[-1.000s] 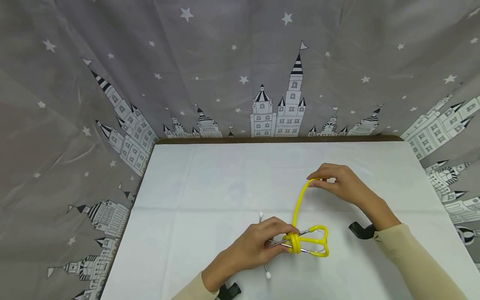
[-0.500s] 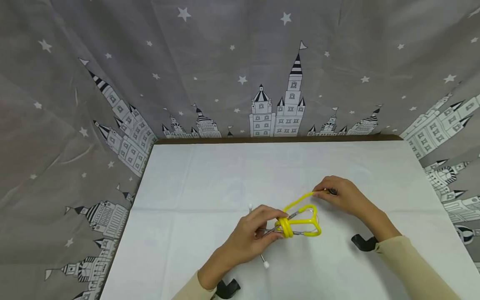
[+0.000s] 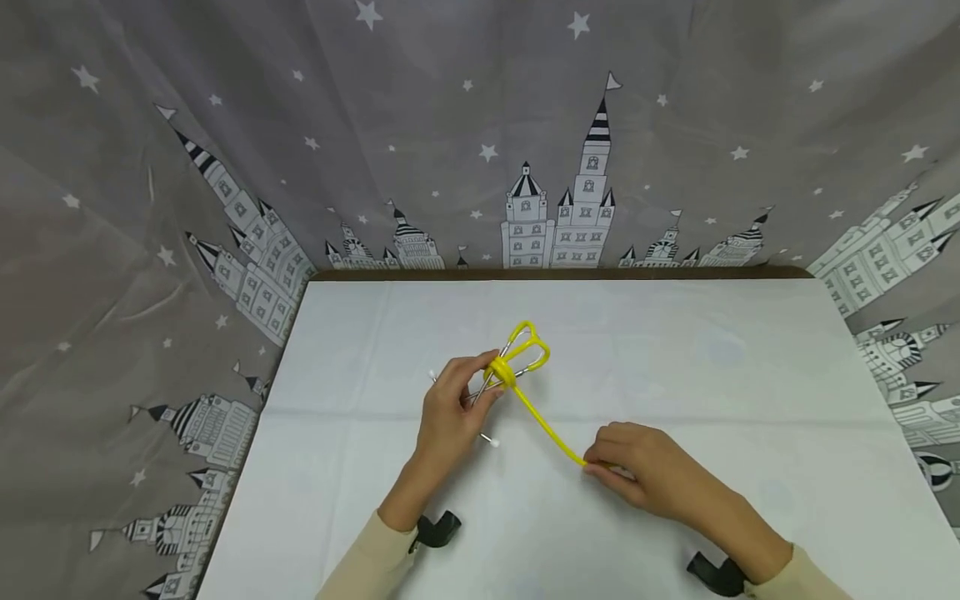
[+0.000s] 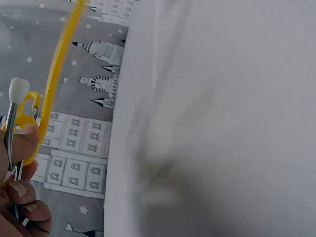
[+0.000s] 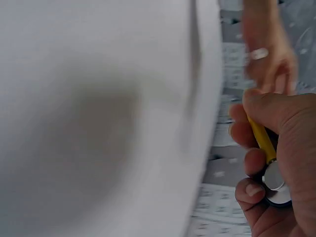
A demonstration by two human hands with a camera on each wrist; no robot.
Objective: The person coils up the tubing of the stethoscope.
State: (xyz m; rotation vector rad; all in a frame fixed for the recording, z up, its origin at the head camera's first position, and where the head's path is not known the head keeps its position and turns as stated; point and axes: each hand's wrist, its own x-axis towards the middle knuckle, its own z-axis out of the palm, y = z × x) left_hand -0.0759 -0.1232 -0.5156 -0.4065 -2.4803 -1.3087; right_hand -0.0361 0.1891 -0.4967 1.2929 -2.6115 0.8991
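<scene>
A stethoscope with yellow tubing [image 3: 546, 429] is held above the white table between both hands. My left hand [image 3: 448, 412] grips its metal ear tubes, close to where the tubing is wound in a coil [image 3: 499, 372] around them. Yellow loops [image 3: 534, 348] stick out beyond the coil, pointing away from me. One white ear tip [image 4: 19, 90] rises beside the left fingers in the left wrist view. Down and to the right, my right hand [image 3: 651, 471] pinches the tubing's free end. In the right wrist view, the round metal chest piece [image 5: 276, 181] lies within those curled fingers.
The table [image 3: 360, 500] has a white cover and a dark far edge [image 3: 562, 273]. Behind and beside it hangs a grey curtain [image 3: 420, 67] printed with castles and stars. Black mounts [image 3: 438, 529] sit at both wrists.
My left hand has moved up and left, turning the loops to point away. My right hand has swung down toward me, drawing the free tubing from the upper right to the lower right.
</scene>
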